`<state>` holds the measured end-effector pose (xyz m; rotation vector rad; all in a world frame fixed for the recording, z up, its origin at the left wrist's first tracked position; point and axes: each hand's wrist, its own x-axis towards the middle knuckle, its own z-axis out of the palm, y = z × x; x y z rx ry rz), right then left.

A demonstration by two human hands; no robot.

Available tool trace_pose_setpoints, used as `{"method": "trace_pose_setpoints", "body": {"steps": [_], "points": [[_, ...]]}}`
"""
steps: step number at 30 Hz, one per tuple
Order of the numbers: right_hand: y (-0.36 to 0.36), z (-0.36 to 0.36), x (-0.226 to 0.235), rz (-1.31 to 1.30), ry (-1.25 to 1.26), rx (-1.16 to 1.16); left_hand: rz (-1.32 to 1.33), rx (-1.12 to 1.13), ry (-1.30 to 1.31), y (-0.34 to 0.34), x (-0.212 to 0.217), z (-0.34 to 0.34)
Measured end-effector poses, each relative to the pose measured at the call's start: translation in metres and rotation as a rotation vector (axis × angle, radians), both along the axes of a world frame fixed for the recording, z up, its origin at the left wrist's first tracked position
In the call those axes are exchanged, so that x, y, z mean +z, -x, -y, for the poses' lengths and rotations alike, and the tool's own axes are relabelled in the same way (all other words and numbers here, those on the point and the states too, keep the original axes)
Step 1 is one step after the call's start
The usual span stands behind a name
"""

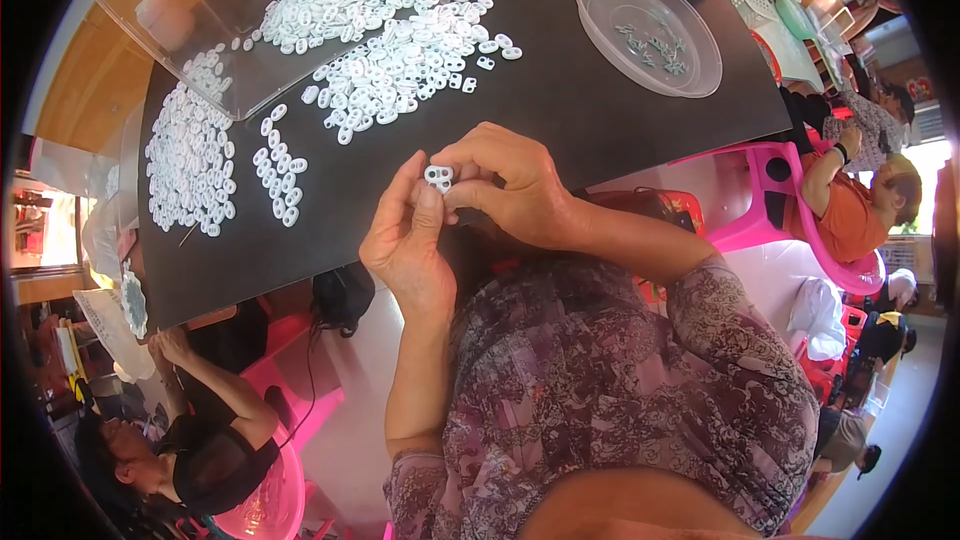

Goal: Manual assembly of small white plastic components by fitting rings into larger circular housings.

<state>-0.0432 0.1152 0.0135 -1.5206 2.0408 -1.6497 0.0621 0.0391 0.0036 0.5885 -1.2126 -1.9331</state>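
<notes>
Small white plastic pieces with two holes are pinched between the fingertips of both hands, above the near edge of the dark table. My left hand grips them between thumb and fingers. From the right, my right hand closes on the same pieces with thumb and index finger. They look like two pieces set together, though the fingers partly cover them. Beyond my hands lies a loose pile of similar white pieces. A short group of white oval pieces is laid out to the left.
A transparent box stands at the far left, near more white heaps. A round transparent tray at the far right holds small greyish metal parts. One person sits at lower left; others sit at right near a pink chair.
</notes>
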Motion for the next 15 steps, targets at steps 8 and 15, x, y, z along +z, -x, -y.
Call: {"method": "trace_pose_setpoints", "body": {"steps": [8, 15], "points": [[-0.006, 0.002, -0.004, 0.12, 0.039, 0.015, 0.013, 0.073, 0.118, 0.001, -0.012, -0.004], [-0.009, 0.004, -0.005, -0.007, 0.105, 0.019, -0.043, 0.158, 0.138, 0.004, -0.017, -0.007]]}}
